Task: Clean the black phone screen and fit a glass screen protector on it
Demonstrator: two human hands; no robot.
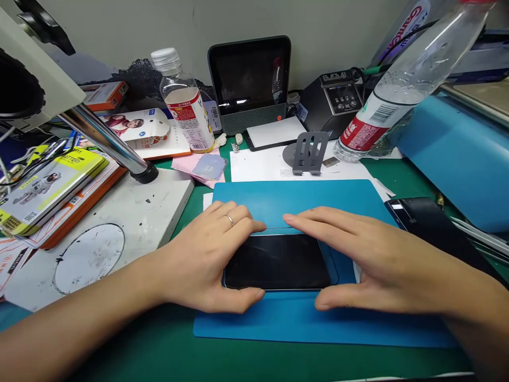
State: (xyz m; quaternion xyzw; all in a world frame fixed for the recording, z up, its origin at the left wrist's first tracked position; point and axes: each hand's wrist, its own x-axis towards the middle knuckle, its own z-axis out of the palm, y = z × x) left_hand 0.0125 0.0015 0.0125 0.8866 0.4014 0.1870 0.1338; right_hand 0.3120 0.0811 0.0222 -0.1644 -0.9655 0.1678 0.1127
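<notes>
A black-screened smartphone (280, 262) lies flat, screen up, on the blue mat (254, 318). My left hand (210, 254) covers its left end, thumb along the near edge and bent fingers at the far edge, gripping it across its width. A ring is on one finger. Over the phone's right end, my right hand (377, 260) is open, fingers stretched out and thumb apart, holding nothing. A clear sheet or film edge (334, 265) shows beside the phone's right end. Part of a whitish thing (357, 271) shows beneath the right palm.
At the back stand a drink bottle (186, 106), a smart display (250, 79), a grey phone stand (310, 154), a black device (332, 103) and a large water bottle (382, 116). Left are a microscope-like stand's post (109, 135) and stacked boxes (51, 185); right, a black strap-like object (433, 223).
</notes>
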